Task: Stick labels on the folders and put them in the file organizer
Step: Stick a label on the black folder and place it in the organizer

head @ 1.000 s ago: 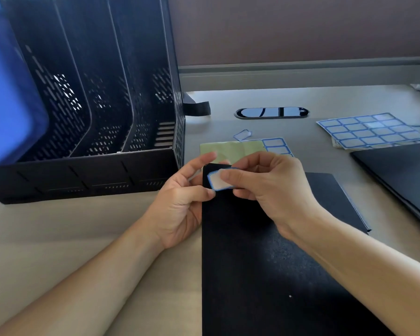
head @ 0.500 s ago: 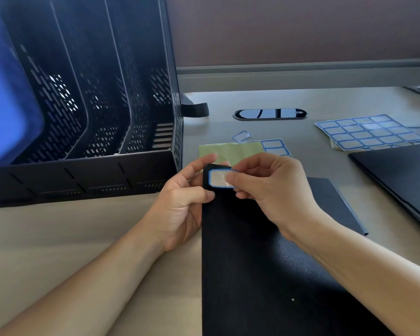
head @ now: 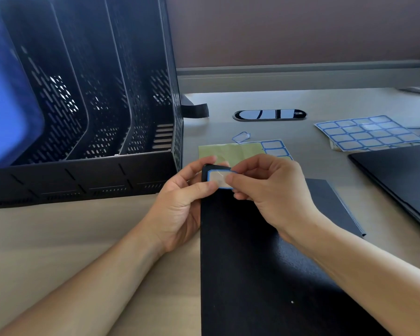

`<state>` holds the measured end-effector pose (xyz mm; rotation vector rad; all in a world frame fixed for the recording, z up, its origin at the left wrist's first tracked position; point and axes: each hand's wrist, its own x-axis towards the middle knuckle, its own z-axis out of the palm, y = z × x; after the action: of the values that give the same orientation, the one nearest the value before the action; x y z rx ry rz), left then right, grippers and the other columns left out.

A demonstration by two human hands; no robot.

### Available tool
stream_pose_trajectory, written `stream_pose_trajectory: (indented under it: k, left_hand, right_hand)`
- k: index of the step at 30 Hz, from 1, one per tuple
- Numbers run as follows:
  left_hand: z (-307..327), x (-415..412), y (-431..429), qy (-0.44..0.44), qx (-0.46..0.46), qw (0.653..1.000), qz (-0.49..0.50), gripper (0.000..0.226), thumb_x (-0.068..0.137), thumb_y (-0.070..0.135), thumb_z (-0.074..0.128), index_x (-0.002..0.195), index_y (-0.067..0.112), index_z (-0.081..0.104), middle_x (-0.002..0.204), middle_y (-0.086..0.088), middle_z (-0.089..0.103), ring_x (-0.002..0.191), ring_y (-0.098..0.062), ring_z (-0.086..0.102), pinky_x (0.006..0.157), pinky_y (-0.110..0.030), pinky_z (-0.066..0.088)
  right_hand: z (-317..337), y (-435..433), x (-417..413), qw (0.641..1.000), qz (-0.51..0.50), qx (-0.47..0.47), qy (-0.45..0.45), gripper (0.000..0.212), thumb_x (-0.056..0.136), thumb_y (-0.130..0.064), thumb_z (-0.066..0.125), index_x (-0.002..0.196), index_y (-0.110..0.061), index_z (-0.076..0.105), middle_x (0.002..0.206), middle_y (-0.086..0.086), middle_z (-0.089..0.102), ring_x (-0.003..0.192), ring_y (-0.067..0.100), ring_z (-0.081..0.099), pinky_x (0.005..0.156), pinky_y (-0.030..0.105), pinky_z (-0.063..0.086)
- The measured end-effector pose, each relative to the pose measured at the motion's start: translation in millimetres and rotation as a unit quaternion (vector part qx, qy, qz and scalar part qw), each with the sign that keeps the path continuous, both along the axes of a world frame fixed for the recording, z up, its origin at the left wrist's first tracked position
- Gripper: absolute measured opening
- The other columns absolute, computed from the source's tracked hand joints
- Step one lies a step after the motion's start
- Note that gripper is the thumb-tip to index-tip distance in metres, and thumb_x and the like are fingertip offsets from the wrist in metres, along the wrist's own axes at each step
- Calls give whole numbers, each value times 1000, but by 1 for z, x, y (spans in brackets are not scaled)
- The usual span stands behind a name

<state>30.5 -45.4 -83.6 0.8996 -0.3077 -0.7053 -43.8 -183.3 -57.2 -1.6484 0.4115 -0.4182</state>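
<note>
A black folder [head: 264, 275] lies lengthwise on the desk in front of me. A white label with a blue border [head: 218, 178] sits on its far left corner. My right hand [head: 269, 190] pinches the label's right end between thumb and forefinger. My left hand [head: 179, 202] grips the folder's far left corner, its thumb pressing on the label's left edge. The black mesh file organizer [head: 83, 180] stands at the left with several upright slots; something blue [head: 7, 105] fills its leftmost part.
A partly used label sheet [head: 242, 151] lies just beyond the folder, with one loose label [head: 241, 137] behind it. A full sheet of labels [head: 366, 132] rests at the right. Another black folder [head: 402, 180] lies at the right edge. A cable port [head: 269, 115] sits in the desk.
The label has moved from above the folder down onto its far left corner. My left thumb has come onto the label's left edge.
</note>
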Motion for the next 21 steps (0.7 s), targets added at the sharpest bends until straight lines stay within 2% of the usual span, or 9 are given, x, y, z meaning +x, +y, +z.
stream_pose_trajectory:
  k: [12, 18, 21]
  left_hand:
    - [2, -1, 0, 3, 5, 1000, 5, 42, 74, -8, 55, 109, 11, 66, 110, -11, 73, 90, -23, 72, 83, -38, 58]
    - [2, -2, 0, 8, 14, 1000, 0, 51, 75, -8, 55, 121, 10, 63, 111, -11, 72, 92, -23, 72, 87, -39, 57]
    - [4, -2, 0, -1, 25, 1000, 8, 48, 74, -5, 56, 119, 9, 64, 111, -12, 72, 92, -24, 71, 89, -40, 55]
  right_hand:
    - [-2, -1, -1, 1000, 5, -28, 4, 13, 80, -11, 80, 75, -17, 71, 63, -1, 72, 52, 10, 66, 65, 32, 61]
    - [-4, 0, 0, 998, -9, -68, 4, 13, 80, -13, 80, 75, -19, 70, 66, -1, 73, 53, 10, 68, 65, 37, 61]
    - [-4, 2, -1, 998, -14, -68, 1, 13, 80, -14, 81, 76, -20, 70, 67, -1, 73, 53, 10, 68, 64, 37, 61]
